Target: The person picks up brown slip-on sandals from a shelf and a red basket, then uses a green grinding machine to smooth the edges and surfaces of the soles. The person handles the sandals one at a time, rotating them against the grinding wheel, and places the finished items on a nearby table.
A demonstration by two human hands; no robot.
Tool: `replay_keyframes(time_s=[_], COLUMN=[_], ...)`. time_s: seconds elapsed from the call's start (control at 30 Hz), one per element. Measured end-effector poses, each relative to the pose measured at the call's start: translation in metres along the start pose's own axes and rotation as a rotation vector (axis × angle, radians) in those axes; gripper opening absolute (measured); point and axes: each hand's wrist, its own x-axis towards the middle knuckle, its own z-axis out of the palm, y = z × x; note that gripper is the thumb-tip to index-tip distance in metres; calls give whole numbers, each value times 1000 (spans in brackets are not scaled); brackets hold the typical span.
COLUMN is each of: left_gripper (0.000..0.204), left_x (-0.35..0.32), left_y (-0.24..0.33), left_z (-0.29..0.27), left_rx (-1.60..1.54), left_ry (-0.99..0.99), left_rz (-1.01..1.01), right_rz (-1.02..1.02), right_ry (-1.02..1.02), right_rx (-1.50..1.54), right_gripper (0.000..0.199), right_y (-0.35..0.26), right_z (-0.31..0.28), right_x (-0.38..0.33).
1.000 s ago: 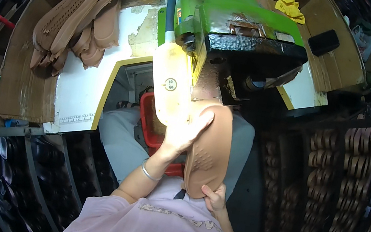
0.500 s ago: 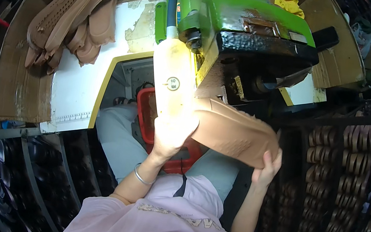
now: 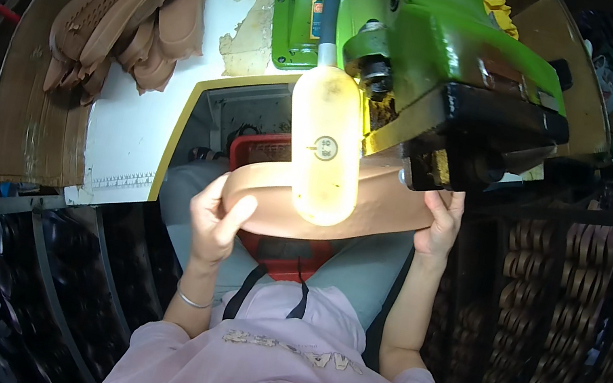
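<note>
Both hands, the left hand [image 3: 216, 217] and right hand [image 3: 440, 223], grasp the tan sole [image 3: 381, 209] at its ends under the green machine [image 3: 444, 60], whose white worktop [image 3: 129, 127] carries stacked soles [image 3: 131, 21] beside dark racks [image 3: 563, 319].

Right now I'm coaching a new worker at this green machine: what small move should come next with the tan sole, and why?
Probably ease the tan sole a little further toward the green machine. The left hand grips its rounded end and the right hand its far end, which sits just at the machine's black head. The sole lies level between both hands, so a short, steady feed looks right.
</note>
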Motion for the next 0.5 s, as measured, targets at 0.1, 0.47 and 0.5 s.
replay_keyframes(time_s=[0.1,0.47,0.5], left_gripper=[34,37,39], left_x=[-13,-48,-32], left_y=[-5,-35,-28], left_z=[-31,-45,-22], left_rx=[-46,98,147], left_ry=[18,-371,-440], left_rz=[-86,-347,-255], right_rz=[8,-50,-106], right_ry=[-84,-328,-327], right_rx=[-55,-253,-279], right_gripper=[34,41,42], right_y=[7,4,11], right_z=[14,86,87], right_x=[-4,-6,-5])
